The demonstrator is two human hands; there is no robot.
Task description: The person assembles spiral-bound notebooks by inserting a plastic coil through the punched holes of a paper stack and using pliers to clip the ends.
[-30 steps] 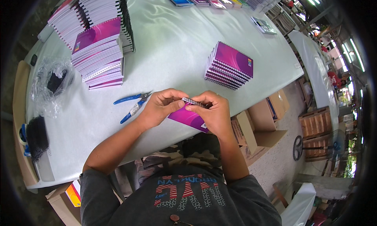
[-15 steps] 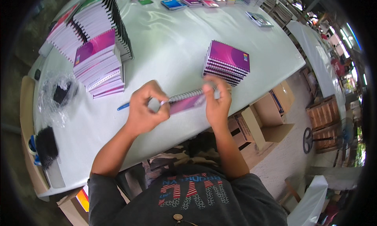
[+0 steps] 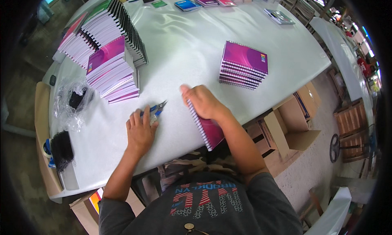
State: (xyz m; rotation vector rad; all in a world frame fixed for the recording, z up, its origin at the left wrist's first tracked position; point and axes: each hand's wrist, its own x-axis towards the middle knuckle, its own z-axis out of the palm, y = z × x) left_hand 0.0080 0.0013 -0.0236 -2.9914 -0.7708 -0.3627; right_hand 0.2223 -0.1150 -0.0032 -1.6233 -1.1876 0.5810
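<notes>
My right hand (image 3: 203,103) is closed around the far end of a purple spiral notebook (image 3: 211,131), which is tilted with its white coil facing left. The notebook's near corner reaches the table's front edge. To its left, my left hand (image 3: 140,131) rests on the table, fingers stretched forward and thumb apart. Its fingertips touch the blue handles of small cutting pliers (image 3: 157,109), whose jaws point away to the right. A neat stack of purple coil-bound notebooks (image 3: 245,65) stands beyond my right hand. At the left is a taller pile of purple-covered books (image 3: 110,72).
Green-covered books with black coils (image 3: 118,21) rise behind the left pile. Crumpled clear plastic (image 3: 67,102) and a bundle of black bristly pieces (image 3: 63,151) lie at the left edge. Small colourful notebooks (image 3: 206,1) line the far side. Open cardboard boxes (image 3: 292,127) stand right of the table.
My left hand has let go of the notebook's coil and moved down onto the pliers. My right hand has turned the notebook from lying crosswise to pointing toward me. The view has shifted slightly.
</notes>
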